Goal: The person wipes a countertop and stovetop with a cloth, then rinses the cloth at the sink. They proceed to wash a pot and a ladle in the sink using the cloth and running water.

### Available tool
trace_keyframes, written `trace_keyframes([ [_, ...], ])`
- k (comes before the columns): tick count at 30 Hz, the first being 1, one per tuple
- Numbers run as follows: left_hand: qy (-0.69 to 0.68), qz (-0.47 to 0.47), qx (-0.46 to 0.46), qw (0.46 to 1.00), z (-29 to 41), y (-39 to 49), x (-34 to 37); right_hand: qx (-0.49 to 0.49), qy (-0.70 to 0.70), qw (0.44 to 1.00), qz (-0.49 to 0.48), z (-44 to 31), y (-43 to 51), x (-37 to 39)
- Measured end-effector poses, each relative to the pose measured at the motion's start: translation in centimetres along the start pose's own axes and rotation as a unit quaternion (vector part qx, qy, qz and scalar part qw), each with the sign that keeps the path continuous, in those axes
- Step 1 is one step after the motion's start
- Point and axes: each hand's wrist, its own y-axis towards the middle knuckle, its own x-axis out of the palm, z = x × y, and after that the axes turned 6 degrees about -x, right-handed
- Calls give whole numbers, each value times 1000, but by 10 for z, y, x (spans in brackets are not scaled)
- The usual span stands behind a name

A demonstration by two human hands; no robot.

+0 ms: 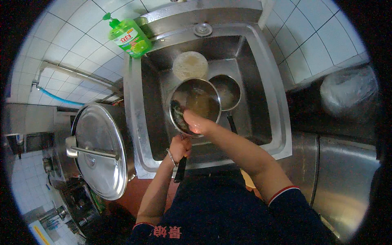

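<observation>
Over a stainless steel sink [283, 122], my left hand [180, 147] is closed around the handle of a metal saucepan [202, 95]. The black end of that handle sticks out below the fist. My right hand [196, 122] reaches inside the pan, pressing a dark green and black scouring pad or cloth [179, 116] against its left wall; its exact kind is unclear. Behind and to the right, a smaller pan [228, 92] with a black handle stands in the basin. Beyond the held pan is a round vessel of cloudy, foamy liquid [190, 64].
A green pump bottle of dish soap [131, 38] stands on the sink's back left corner. A metal drain strainer [202, 29] lies at the back rim. To the left is a large steel lid [101, 153] with a bar handle. A clear plastic bag [349, 92] is at right.
</observation>
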Motion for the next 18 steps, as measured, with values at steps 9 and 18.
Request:
trace_keyframes([
  [9,-63,-18,-25,998,-9,-5,-3,-52,63,961,263,-38,51,16],
  [18,-34,-9,3,999,7,-8,-7,-269,-439,852,-92,17,7,-12],
])
